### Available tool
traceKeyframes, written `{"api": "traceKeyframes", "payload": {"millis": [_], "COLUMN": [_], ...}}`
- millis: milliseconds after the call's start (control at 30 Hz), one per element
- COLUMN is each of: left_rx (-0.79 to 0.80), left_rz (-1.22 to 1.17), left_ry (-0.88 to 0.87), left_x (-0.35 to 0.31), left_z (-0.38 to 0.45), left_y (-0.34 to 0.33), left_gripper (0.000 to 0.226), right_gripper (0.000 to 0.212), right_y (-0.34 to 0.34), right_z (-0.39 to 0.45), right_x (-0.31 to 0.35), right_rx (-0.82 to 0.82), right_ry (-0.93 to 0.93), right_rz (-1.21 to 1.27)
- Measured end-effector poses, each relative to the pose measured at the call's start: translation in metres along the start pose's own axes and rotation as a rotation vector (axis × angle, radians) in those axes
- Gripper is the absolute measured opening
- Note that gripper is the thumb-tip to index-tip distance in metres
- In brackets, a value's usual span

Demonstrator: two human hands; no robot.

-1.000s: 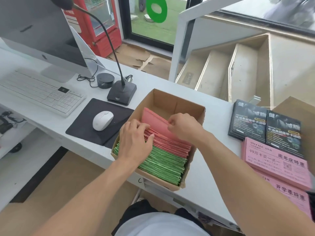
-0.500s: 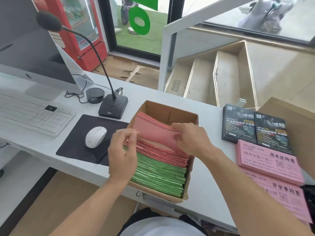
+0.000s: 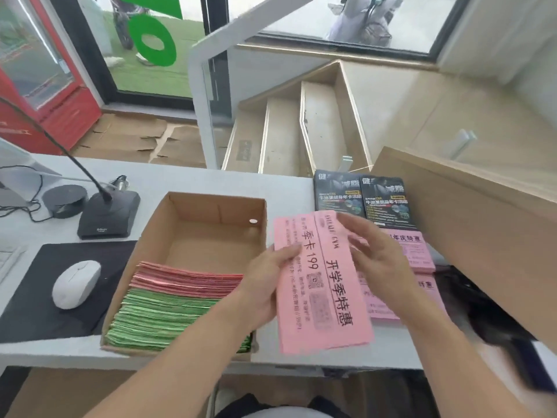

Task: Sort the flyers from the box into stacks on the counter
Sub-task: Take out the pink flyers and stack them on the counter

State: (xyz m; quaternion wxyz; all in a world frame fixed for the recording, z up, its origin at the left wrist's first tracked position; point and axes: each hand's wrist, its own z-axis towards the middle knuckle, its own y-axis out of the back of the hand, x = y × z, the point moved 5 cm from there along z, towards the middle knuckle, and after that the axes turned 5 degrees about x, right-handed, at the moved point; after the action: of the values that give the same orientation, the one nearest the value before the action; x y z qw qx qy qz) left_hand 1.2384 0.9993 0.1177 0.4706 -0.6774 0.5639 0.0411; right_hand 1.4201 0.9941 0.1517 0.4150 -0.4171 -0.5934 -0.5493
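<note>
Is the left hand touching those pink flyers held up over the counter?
Touching. The head view shows the left hand gripping the pink flyers at their left edge, thumb lying across the printed face.
</note>
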Motion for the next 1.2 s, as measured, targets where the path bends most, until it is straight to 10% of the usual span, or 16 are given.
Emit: {"api": "traceKeyframes", "payload": {"millis": [133,300,667,1200], "left_rx": [-0.051,-0.011,-0.017,-0.215], "left_rz": [-0.025,0.133,1.104,0.829], "left_ry": [-0.159,-0.232,-0.245,-0.190], "left_x": [0.023,0.050,0.111,0.130], "left_z": [0.027,0.045,0.056,0.084], "left_y": [-0.027,-0.037,-0.006,-0.040], "left_gripper": [0.026,0.024,0.020,0.026], "right_gripper": [0.063,0.023,0.029,0.032], "right_y": [0.013,0.044,0.115,0.151], "right_z": [-0.046,-0.081,-0.122,-0.113], "right_x": [-0.043,-0.065,-0.125,-0.175], "right_rx": [0.224,0.092,0.037,-0.402], "right_ry": [-0.325,-0.330,-0.292,-0.416], "right_rz": [0.445,0.095,-0.365,0.039]}}
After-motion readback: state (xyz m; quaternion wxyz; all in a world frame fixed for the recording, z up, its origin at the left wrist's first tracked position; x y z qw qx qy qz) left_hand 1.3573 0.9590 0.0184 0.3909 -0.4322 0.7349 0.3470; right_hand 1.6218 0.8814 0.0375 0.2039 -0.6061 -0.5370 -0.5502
